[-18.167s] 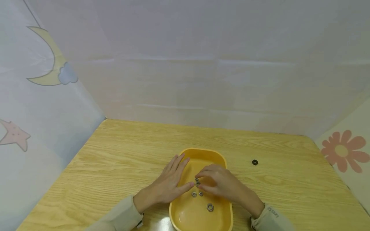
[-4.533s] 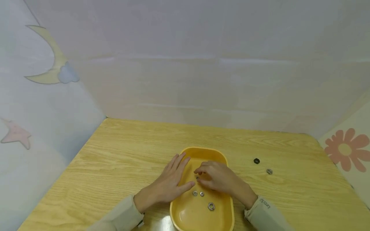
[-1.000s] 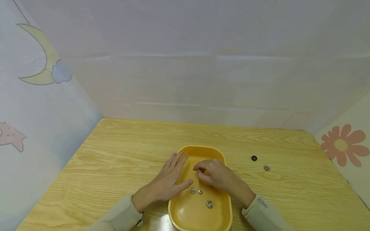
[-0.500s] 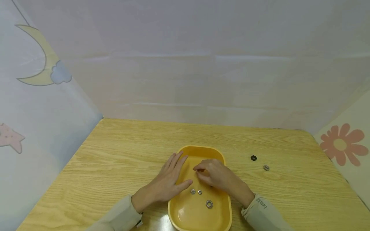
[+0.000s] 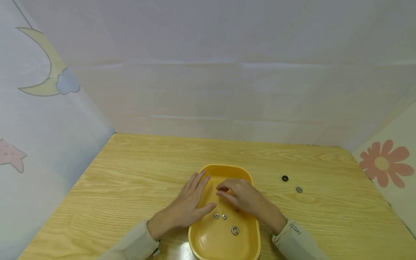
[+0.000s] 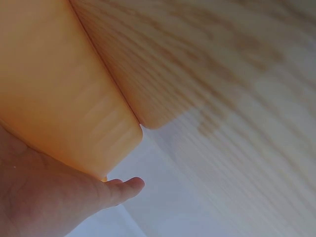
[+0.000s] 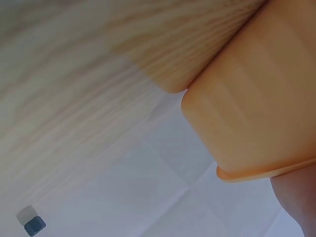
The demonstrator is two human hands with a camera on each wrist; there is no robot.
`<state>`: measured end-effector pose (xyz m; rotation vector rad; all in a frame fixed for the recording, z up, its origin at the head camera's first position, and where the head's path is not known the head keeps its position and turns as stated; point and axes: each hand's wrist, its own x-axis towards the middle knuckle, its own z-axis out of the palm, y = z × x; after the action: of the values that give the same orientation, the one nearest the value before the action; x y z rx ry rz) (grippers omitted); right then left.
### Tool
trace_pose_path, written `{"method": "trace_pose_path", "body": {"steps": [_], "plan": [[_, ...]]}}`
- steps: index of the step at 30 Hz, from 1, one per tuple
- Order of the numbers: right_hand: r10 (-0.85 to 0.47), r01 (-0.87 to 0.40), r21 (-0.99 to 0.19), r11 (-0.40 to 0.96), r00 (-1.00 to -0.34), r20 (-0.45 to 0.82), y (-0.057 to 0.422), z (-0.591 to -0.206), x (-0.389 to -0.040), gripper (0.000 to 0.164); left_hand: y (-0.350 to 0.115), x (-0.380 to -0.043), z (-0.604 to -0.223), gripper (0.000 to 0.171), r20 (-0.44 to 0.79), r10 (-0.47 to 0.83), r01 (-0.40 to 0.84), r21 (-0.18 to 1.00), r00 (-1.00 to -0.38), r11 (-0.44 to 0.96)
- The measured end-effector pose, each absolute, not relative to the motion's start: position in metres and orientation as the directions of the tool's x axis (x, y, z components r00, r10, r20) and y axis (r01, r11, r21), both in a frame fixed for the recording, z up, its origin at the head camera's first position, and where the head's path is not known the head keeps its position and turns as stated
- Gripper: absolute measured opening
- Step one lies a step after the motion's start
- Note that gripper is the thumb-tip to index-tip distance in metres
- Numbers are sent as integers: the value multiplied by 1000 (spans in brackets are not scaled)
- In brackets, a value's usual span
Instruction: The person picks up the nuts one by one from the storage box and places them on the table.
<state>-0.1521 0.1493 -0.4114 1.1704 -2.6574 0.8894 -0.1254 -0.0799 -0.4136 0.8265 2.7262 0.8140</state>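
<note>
A yellow tray (image 5: 224,249) stands at the table's front. My left hand (image 5: 185,207) rests over its left rim, fingers straight and spread, thumb reaching inside. Above the tray, my right hand (image 5: 242,195) has thumb and index finger curled together, seemingly pinching a small metal nut (image 5: 220,190) that is almost wholly hidden. Another small nut (image 5: 237,209) shows partly beneath that hand. Two silver nuts, a left one (image 5: 216,216) and a smaller right one (image 5: 224,216), lie mid-tray, with a larger nut (image 5: 235,230) nearer the front. In the wrist views the fingertips are hidden.
On the wooden table (image 5: 139,173), right of the tray, lie a black nut (image 5: 285,178) and a silver nut (image 5: 299,189). White cloth walls (image 5: 195,97) with printed shapes stand behind and at both sides.
Since the oldest frame, a silver nut has gone from the tray to the table beside the black nut. In the last second, my right thumb shifts slightly forward; my left hand stays put.
</note>
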Motion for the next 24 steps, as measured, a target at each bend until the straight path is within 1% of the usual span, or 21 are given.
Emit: {"method": "trace_pose_path", "body": {"steps": [8, 18, 24], "plan": [[-626, -724, -452, 522, -685, 374, 150, -411, -152, 14, -80, -125, -413, 81, -11, 563, 467, 547, -826, 695], [-618, -721, -470, 510, -687, 383, 151, -410, -151, 10, -80, -125, -413, 81, -9, 560, 466, 543, -828, 699], [-608, -733, -454, 506, -677, 415, 152, -410, -152, 9, -79, -125, -413, 81, -7, 560, 466, 546, -828, 696]]}}
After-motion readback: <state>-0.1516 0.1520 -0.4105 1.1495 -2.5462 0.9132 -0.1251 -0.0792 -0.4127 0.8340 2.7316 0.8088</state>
